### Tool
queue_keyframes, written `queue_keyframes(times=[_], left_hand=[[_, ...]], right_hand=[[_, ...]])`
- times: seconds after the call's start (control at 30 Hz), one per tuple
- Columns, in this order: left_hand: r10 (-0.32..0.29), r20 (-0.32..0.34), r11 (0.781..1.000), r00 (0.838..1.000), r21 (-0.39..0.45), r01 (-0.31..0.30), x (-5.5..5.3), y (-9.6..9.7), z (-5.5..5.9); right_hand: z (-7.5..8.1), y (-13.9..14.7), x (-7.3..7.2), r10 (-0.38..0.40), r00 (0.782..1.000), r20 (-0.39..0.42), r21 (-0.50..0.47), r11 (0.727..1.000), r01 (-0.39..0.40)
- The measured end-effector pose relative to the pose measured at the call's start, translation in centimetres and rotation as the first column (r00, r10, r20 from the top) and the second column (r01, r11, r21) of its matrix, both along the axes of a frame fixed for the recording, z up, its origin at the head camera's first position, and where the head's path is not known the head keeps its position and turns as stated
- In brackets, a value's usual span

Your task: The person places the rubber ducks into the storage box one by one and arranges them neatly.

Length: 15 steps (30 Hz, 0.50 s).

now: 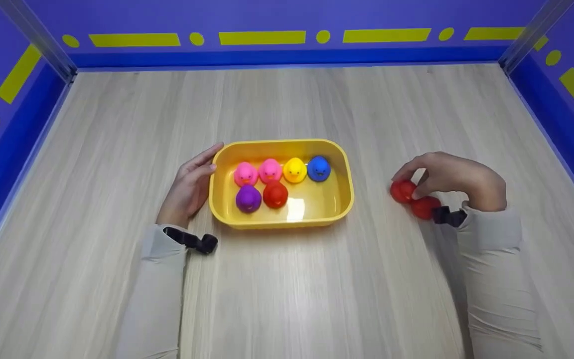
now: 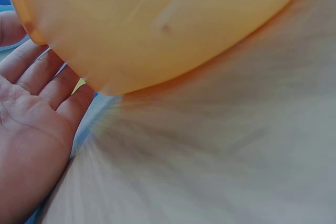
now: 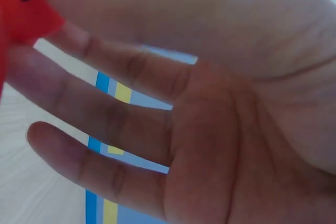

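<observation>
A yellow plastic bin (image 1: 282,223) sits mid-table. My left hand (image 1: 190,187) rests against its left side, fingers fairly straight along the outer wall and thumb at the rim. From the left wrist view, the fingertips touch the bin's wall (image 2: 173,45). Off to the right, my right hand (image 1: 446,174) pinches a red rubber duck (image 1: 401,191) between thumb and fingers. Part of that duck, with a black eye, shows in the right wrist view. A second red duck (image 1: 424,207) lies right beside it, near the wrist.
Inside the bin, two pink ducks (image 1: 245,173), a yellow duck (image 1: 295,170) and a blue duck (image 1: 319,168) form a back row. A purple duck (image 1: 248,198) and a red duck (image 1: 275,194) sit in front. Blue-purple walls (image 1: 287,57) border the wood-patterned table (image 1: 287,299).
</observation>
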<state>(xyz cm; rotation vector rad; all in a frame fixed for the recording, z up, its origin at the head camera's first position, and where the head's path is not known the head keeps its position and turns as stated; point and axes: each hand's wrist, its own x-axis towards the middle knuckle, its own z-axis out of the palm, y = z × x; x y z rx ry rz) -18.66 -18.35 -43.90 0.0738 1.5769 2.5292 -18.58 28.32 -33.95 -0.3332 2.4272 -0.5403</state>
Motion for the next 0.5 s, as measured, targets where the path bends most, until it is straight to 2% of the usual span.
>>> queue_keyframes(times=[0.5], left_hand=[[0.023,0.012,1.0,1.0,0.008,-0.024,-0.04,0.06,0.01]], right_hand=[[-0.47,-0.78,-0.15,0.019,0.999,-0.033,-0.006,1.0,-0.019]])
